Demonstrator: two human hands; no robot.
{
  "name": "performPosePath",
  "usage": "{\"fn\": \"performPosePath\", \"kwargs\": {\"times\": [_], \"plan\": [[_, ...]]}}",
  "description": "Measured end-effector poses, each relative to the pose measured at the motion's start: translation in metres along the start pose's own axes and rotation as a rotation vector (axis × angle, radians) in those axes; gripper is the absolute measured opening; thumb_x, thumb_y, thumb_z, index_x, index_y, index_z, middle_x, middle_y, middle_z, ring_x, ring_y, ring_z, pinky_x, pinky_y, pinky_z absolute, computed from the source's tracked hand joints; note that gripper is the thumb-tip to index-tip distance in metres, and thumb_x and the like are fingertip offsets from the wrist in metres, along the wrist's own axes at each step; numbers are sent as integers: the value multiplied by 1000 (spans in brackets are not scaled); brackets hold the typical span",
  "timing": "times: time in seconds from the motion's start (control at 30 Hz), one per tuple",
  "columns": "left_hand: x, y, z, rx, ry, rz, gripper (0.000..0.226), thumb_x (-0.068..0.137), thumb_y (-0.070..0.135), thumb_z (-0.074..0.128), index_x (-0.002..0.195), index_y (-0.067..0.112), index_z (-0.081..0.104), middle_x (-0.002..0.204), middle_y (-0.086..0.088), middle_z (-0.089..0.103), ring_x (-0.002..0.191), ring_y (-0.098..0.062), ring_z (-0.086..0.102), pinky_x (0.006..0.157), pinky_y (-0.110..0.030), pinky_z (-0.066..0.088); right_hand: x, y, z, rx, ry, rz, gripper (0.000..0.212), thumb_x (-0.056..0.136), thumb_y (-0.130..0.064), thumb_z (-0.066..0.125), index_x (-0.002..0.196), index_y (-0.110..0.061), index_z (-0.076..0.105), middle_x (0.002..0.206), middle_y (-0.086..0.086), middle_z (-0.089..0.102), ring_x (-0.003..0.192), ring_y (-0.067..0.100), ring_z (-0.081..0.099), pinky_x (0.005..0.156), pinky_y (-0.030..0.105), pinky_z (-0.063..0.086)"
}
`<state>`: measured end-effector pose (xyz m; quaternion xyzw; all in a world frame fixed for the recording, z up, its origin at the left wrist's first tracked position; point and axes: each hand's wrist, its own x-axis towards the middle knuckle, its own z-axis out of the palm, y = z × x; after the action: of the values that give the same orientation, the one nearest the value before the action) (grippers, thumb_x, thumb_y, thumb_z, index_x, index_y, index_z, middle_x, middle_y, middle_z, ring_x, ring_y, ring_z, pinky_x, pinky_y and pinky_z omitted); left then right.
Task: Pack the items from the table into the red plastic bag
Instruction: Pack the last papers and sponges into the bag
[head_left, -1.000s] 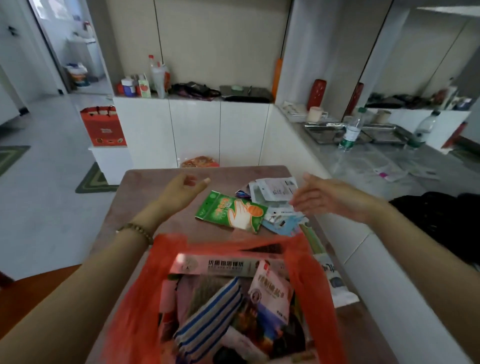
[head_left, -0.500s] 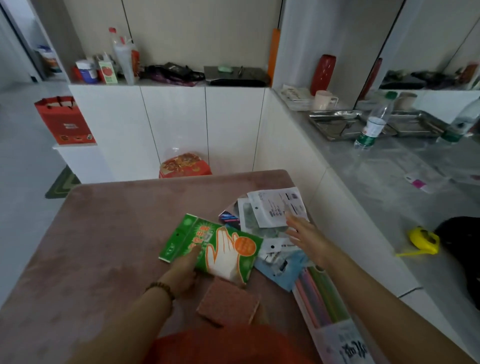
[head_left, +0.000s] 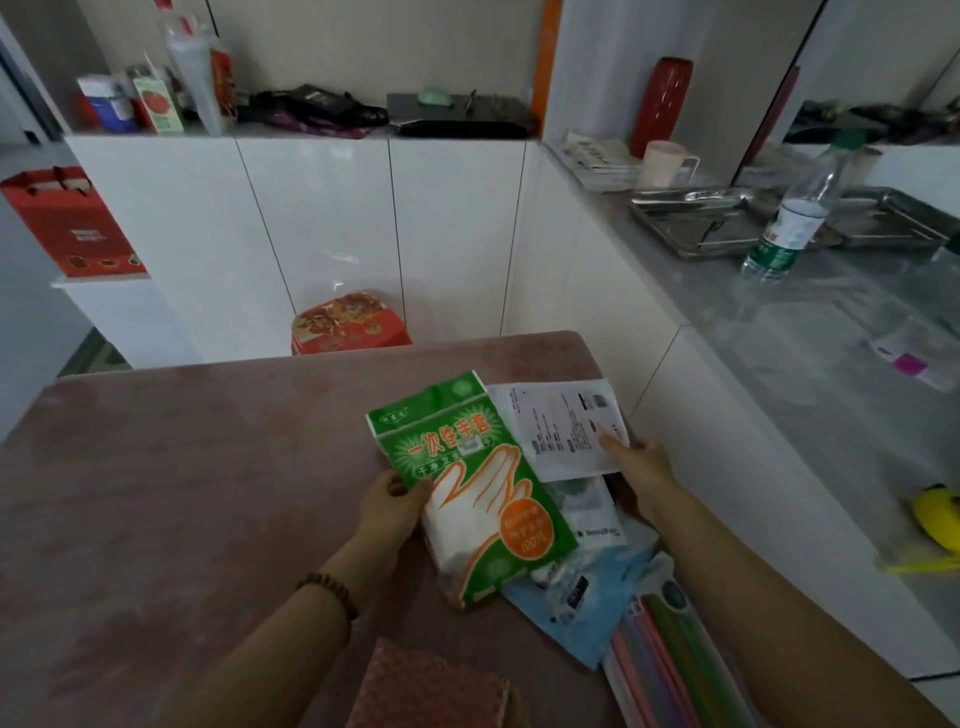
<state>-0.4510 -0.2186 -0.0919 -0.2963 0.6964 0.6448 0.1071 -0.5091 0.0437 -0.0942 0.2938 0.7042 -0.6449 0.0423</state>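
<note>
Closest to us, at the bottom edge, we see a pinkish scrubbing pad (head_left: 431, 686) lying on the brown table (head_left: 171, 493). To its right is a clear pack of coloured straws (head_left: 657, 660), and a blue packet (head_left: 582, 618) lies partly under other things. Our left hand (head_left: 392, 506) is closed on the left edge of the green glove packet (head_left: 467, 483). The packet is tipped up off the table. It shows a white hand shape, an orange circle and orange writing. Our right hand (head_left: 641, 470) is closed on a white paper packet (head_left: 558, 426) with small black print, thumb on top. Past the table stand white cupboards (head_left: 322, 228). We cannot see the red bag here.
</note>
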Motion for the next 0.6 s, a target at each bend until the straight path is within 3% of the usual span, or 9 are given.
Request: {"fn": "performPosePath", "kwargs": {"times": [0.07,0.1,0.2,0.3,0.37,0.47,0.53,0.6], "plan": [[-1,0,5,3,-36,-1,30,89,14,61,116,1,59,116,-18,64,91,-27,59,77,-38,49,1,0,3,-11,-18,38,34,87,-15,66,117,-1,62,110,17,68,93,31,66,84,43,56],[-2,0,7,12,-58,2,30,90,14,60,117,0,59,116,-20,64,89,-27,59,76,-37,49,-1,-2,4,-22,-15,10,32,89,-15,63,118,-2,62,111,14,67,91,29,65,81,41,56],[-8,3,12,28,-84,11,31,91,14,59,117,-2,59,116,-18,64,91,-26,59,77,-36,48,-14,-23,2,33,143,-250,25,96,-20,50,117,-7,56,105,8,62,82,18,61,61,22,50],[-13,6,13,26,-78,-5,29,92,14,56,115,-3,59,119,-19,63,92,-26,58,79,-35,47,-26,-46,-7,233,324,-443,26,98,-20,46,123,-10,50,113,4,59,94,17,60,71,20,50],[-17,8,15,-1,-96,-18,27,97,16,48,114,-1,59,122,-20,62,93,-26,57,81,-34,46,-32,-47,-12,287,237,-361,20,98,-18,47,117,-16,52,114,4,61,93,17,61,80,27,49],[-27,16,17,-74,-119,-35,40,102,31,28,108,7,59,114,-9,61,94,-23,57,81,-32,45,-48,-24,-10,96,-69,-115,17,96,-18,50,111,-16,59,104,7,67,87,22,64,75,35,53],[-23,17,18,-56,-122,-20,65,97,53,19,114,6,61,108,-7,60,100,-23,60,80,-33,47,-50,2,-6,-152,-172,-24,15,96,-22,51,109,-17,57,98,4,66,84,19,64,67,32,53],[-10,9,18,33,-117,-10,100,71,87,19,122,12,61,122,-9,61,112,-30,58,95,-40,47,-46,21,-1,-425,-139,-77,19,89,-33,60,102,-22,53,107,5,64,91,20,63,73,34,54]]}}
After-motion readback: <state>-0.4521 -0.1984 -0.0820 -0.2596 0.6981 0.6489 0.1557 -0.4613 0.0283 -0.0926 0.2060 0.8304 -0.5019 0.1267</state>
